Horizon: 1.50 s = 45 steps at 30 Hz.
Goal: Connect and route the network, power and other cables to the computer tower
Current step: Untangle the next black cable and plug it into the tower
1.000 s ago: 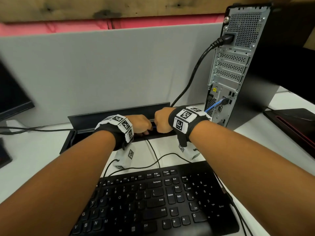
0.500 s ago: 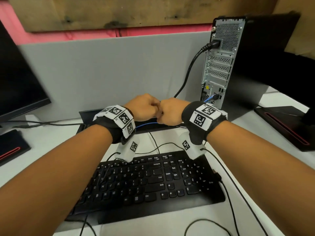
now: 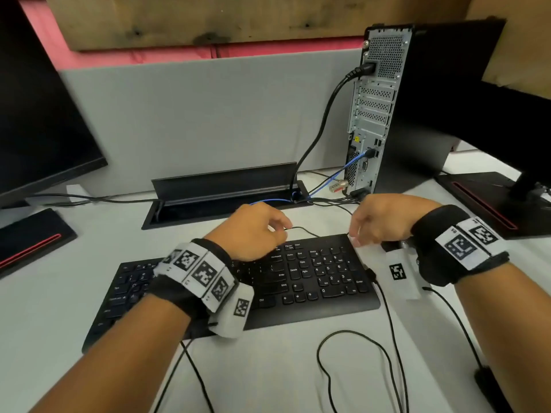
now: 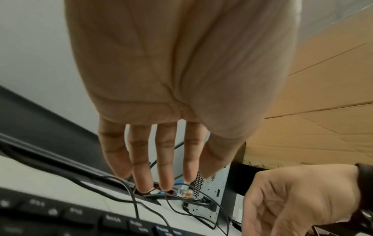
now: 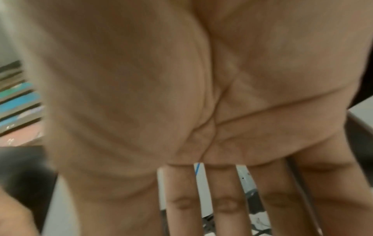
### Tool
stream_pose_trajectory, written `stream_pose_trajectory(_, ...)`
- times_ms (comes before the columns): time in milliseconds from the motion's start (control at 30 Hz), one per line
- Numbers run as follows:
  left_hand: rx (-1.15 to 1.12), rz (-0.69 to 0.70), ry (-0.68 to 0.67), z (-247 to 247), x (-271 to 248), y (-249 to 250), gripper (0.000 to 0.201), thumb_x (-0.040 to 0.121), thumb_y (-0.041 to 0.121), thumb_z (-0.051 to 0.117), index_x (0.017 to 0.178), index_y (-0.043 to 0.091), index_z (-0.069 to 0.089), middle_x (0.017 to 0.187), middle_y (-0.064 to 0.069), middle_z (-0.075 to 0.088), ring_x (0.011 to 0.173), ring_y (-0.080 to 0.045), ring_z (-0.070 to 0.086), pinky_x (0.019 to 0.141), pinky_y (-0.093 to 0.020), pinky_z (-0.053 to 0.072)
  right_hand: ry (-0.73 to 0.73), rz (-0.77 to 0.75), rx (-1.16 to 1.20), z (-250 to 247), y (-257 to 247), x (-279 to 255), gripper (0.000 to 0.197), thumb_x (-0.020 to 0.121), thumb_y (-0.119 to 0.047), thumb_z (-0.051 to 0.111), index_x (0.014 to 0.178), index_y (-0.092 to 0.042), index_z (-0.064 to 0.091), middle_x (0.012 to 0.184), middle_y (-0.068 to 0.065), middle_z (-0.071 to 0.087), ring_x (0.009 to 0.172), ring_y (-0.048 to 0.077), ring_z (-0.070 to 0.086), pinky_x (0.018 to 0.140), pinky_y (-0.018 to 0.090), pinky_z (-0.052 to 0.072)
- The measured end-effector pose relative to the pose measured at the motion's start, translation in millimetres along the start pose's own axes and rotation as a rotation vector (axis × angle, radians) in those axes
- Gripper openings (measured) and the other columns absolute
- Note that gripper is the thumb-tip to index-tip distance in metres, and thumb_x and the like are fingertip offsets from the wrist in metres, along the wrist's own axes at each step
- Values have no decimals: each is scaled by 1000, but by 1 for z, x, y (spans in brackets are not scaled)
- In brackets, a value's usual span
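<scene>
The computer tower (image 3: pixel 378 108) stands at the back right, its rear panel facing me. A black power cable (image 3: pixel 322 126) is plugged in near its top and drops into the desk's cable tray (image 3: pixel 226 204). A blue network cable (image 3: pixel 343 171) is plugged in lower down and also runs to the tray. My left hand (image 3: pixel 256 231) and right hand (image 3: pixel 375 219) hover apart over the keyboard's back edge. The wrist views show the left hand (image 4: pixel 161 180) and right hand (image 5: pixel 222 207) with straight, spread fingers holding nothing. A thin black cable (image 3: pixel 301 230) passes by the left fingertips.
A black keyboard (image 3: pixel 298 281) lies under my hands. Thin black cables loop (image 3: pixel 357 338) over the desk in front. A clear plug (image 3: pixel 338 186) lies beside the tower's foot. Monitors stand at left (image 3: pixel 38 114) and right (image 3: pixel 492 114), each with a black base.
Both hands were curled together over the cable tray; they have since pulled back toward me over the keyboard, moved apart and opened. The blue cable now lies in the tray.
</scene>
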<state>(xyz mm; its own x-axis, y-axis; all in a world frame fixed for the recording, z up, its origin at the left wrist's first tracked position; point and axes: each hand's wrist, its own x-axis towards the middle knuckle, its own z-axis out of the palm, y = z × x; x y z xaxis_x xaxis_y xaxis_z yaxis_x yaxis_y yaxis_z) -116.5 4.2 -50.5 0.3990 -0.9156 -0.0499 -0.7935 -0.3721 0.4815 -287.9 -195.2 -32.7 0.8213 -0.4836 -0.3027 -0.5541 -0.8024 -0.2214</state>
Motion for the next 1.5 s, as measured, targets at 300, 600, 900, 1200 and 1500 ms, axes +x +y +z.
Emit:
stream_pose_trajectory(300,-154,110,81,40,4,24,22,94,27,59,111,30,73,103,12,72,95,0,64,91,-23,51,-237,148,104,26,6,-9,47,66,-10,88,102,-29,64,73,2,72,60,16,65,54,25,53)
stream_pose_trajectory(600,-219,96,146,35,-10,21,23,92,23,58,109,30,73,91,10,75,88,-1,68,91,-26,54,-188,150,-7,31,-9,-18,34,70,-4,83,101,-9,71,93,11,75,76,24,71,84,44,62)
stream_pose_trajectory(900,-533,32,252,15,-59,15,35,92,38,65,123,23,66,90,4,76,81,-10,74,84,-39,59,246,-433,359,3,-59,-38,34,76,-8,78,99,-27,62,87,1,65,70,20,64,66,39,56)
stream_pose_trajectory(1200,-716,24,479,-6,-127,-5,19,87,10,72,106,9,73,82,-8,77,77,-22,76,76,-35,62,336,-793,683,47,-136,-41,30,80,2,78,104,-9,63,90,9,65,73,28,68,67,36,60)
stream_pose_trajectory(1500,-633,12,676,-17,-130,-36,19,79,13,82,96,16,74,90,-2,76,85,-23,74,86,-47,58,357,-678,450,55,-135,-24,15,90,-18,74,105,-20,77,82,-8,72,74,5,67,72,21,55)
